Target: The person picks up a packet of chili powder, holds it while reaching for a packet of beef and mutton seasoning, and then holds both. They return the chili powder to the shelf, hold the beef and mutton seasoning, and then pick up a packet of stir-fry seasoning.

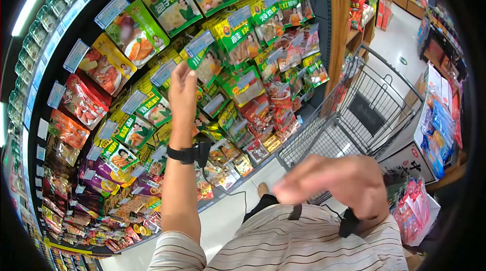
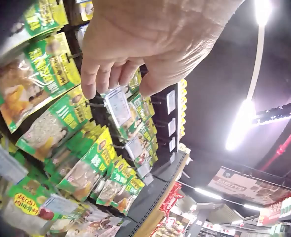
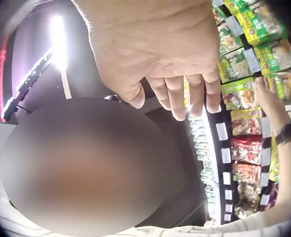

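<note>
My left hand [image 1: 183, 89] is raised at the rack, fingertips beside a green packet [image 1: 206, 66] and its price tag [image 1: 200, 43]. In the left wrist view this hand [image 2: 150, 44] has loosely bent fingers around the level of a hook's price tag [image 2: 117, 106], with nothing visible between them; whether they touch the tag, I cannot tell. My right hand [image 1: 339, 182], blurred, is in front of the striped shirt [image 1: 304, 235], away from the rack. The right wrist view shows this hand [image 3: 155, 44] with fingers hanging relaxed and holding nothing.
Hanging seasoning packets [image 1: 238, 43] fill the curved rack, with jars [image 1: 38, 33] along its top shelf. A metal shopping cart [image 1: 334, 134] stands to the right of the rack. Further right are a box of blue packages [image 1: 438, 129] and pink bags [image 1: 412, 205].
</note>
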`<state>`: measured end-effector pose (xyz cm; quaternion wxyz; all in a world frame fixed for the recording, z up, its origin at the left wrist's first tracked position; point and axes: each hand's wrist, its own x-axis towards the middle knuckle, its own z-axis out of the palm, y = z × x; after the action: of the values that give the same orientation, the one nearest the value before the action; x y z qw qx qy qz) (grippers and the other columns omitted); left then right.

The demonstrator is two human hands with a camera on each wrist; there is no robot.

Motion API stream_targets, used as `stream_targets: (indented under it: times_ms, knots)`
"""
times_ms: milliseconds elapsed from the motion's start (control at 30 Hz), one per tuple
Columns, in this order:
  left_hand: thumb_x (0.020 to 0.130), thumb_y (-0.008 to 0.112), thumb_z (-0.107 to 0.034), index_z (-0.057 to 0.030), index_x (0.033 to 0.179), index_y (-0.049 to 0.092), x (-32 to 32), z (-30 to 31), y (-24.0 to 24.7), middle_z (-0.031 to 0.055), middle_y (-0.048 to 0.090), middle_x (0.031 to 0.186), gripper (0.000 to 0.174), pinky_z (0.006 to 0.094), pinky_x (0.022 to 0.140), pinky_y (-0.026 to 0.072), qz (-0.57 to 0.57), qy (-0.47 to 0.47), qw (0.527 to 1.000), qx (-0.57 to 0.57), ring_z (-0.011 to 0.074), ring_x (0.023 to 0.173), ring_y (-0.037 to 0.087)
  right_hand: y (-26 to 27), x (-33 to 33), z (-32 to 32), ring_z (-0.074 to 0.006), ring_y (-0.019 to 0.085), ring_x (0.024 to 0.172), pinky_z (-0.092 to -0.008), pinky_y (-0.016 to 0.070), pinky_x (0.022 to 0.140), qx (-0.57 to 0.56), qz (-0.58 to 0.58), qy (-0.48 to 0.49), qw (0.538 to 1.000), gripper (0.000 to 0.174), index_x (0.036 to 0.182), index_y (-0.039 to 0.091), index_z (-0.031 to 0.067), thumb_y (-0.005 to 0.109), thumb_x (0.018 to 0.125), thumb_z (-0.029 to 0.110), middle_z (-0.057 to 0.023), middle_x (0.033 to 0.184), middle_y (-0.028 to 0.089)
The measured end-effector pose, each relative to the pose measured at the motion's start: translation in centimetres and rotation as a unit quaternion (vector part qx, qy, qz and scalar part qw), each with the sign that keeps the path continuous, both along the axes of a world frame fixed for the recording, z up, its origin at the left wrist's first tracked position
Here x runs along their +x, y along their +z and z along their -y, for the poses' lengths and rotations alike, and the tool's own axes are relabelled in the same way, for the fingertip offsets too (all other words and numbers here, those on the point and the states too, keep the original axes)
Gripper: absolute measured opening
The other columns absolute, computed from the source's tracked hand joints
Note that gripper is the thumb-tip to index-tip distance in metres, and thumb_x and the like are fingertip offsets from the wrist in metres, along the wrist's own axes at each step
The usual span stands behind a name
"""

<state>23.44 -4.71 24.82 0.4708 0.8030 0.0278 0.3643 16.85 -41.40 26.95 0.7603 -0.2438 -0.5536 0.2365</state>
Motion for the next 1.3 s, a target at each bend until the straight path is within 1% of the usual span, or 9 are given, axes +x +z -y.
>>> stream_targets:
  times_ms: [100, 267, 367, 567, 633, 833, 1233, 1267, 1300]
  knots:
    - [0.099, 0.058, -0.032, 0.0056, 0.149, 0.037, 0.9, -2.0, -4.5, 0.0247, 0.044, 0.150, 0.066, 0.0413, 0.113, 0.0378, -0.055, 0.000, 0.998, -0.011, 0.0329, 0.139, 0.046, -1.4, -0.2, 0.7, -0.0355, 0.053, 0.133, -0.0462, 0.0364, 0.112, -0.120, -0.108, -0.024, 0.987, 0.056, 0.140, 0.046, -0.0153, 0.055, 0.098, 0.021, -0.0286, 0.138, 0.057]
    - [0.098, 0.059, -0.035, 0.0048, 0.153, 0.030, 0.8, -3.2, -8.8, 0.0264, 0.038, 0.155, 0.075, 0.0408, 0.114, 0.0363, -0.183, 0.016, 0.982, -0.043, 0.0341, 0.143, 0.041, -4.1, 0.1, 0.4, -0.0219, 0.068, 0.110, -0.0325, 0.0523, 0.093, -0.314, -0.009, -0.167, 0.935, 0.038, 0.134, 0.057, -0.0034, 0.057, 0.101, 0.017, -0.0167, 0.118, 0.070]
    - [0.100, 0.057, -0.037, 0.0009, 0.157, 0.021, 0.8, -3.3, -8.9, 0.0253, 0.024, 0.161, 0.078, 0.0464, 0.118, 0.0315, -0.225, -0.011, 0.972, -0.071, 0.0372, 0.149, 0.028, -5.4, 0.1, 0.6, -0.0200, 0.067, 0.110, -0.0319, 0.0519, 0.092, -0.371, -0.001, -0.161, 0.915, 0.038, 0.132, 0.058, -0.0036, 0.057, 0.101, 0.018, -0.0154, 0.116, 0.071]
    - [0.097, 0.059, -0.041, 0.0032, 0.155, 0.028, 3.6, -4.5, -7.8, 0.0265, 0.034, 0.157, 0.079, 0.0446, 0.117, 0.0333, -0.173, 0.045, 0.983, -0.044, 0.0372, 0.146, 0.033, -7.9, -0.1, 1.3, -0.0154, 0.067, 0.105, -0.0289, 0.0512, 0.092, -0.419, -0.068, -0.145, 0.894, 0.036, 0.131, 0.059, -0.0034, 0.058, 0.102, 0.019, -0.0123, 0.112, 0.071]
    - [0.096, 0.061, -0.033, 0.0109, 0.149, 0.032, 4.9, -5.7, -7.0, 0.0324, 0.041, 0.150, 0.074, 0.0428, 0.112, 0.0382, -0.210, 0.044, 0.977, -0.015, 0.0391, 0.139, 0.044, -8.3, 0.0, 1.7, -0.0159, 0.067, 0.106, -0.0290, 0.0513, 0.092, -0.430, -0.084, -0.145, 0.887, 0.035, 0.131, 0.058, -0.0038, 0.057, 0.103, 0.017, -0.0127, 0.115, 0.070]
    - [0.094, 0.063, -0.032, 0.0156, 0.143, 0.037, 7.6, -6.4, -9.4, 0.0302, 0.055, 0.137, 0.073, 0.0419, 0.105, 0.0433, -0.096, 0.096, 0.989, -0.057, 0.0343, 0.125, 0.057, -9.3, 0.0, 2.1, -0.0175, 0.066, 0.106, -0.0314, 0.0526, 0.094, -0.434, -0.141, -0.133, 0.880, 0.035, 0.131, 0.057, -0.0045, 0.055, 0.104, 0.017, -0.0140, 0.117, 0.069]
    - [0.095, 0.061, -0.038, 0.0176, 0.135, 0.045, 9.2, -7.4, -9.1, 0.0175, 0.066, 0.099, 0.070, 0.0390, 0.084, 0.0475, -0.107, 0.103, 0.989, -0.025, 0.0237, 0.093, 0.062, -10.5, 1.2, -0.5, -0.0140, 0.066, 0.103, -0.0294, 0.0529, 0.091, -0.465, -0.136, -0.123, 0.866, 0.033, 0.131, 0.058, -0.0027, 0.055, 0.104, 0.018, -0.0108, 0.114, 0.070]
    - [0.095, 0.061, -0.037, 0.0163, 0.132, 0.047, 9.0, -7.9, -7.5, 0.0182, 0.066, 0.100, 0.067, 0.0370, 0.083, 0.0484, -0.221, 0.091, 0.971, -0.018, 0.0242, 0.092, 0.063, -10.7, 1.4, -0.7, -0.0138, 0.065, 0.103, -0.0292, 0.0528, 0.091, -0.463, -0.128, -0.123, 0.869, 0.033, 0.131, 0.058, -0.0025, 0.055, 0.104, 0.018, -0.0107, 0.114, 0.070]
    - [0.094, 0.062, -0.037, 0.0129, 0.131, 0.049, 9.8, -9.5, -8.4, 0.0180, 0.067, 0.101, 0.064, 0.0368, 0.079, 0.0487, -0.225, 0.075, 0.971, -0.010, 0.0230, 0.091, 0.062, -10.8, 1.5, -0.9, -0.0136, 0.065, 0.102, -0.0291, 0.0528, 0.091, -0.463, -0.125, -0.121, 0.869, 0.033, 0.130, 0.058, -0.0022, 0.055, 0.104, 0.018, -0.0105, 0.114, 0.070]
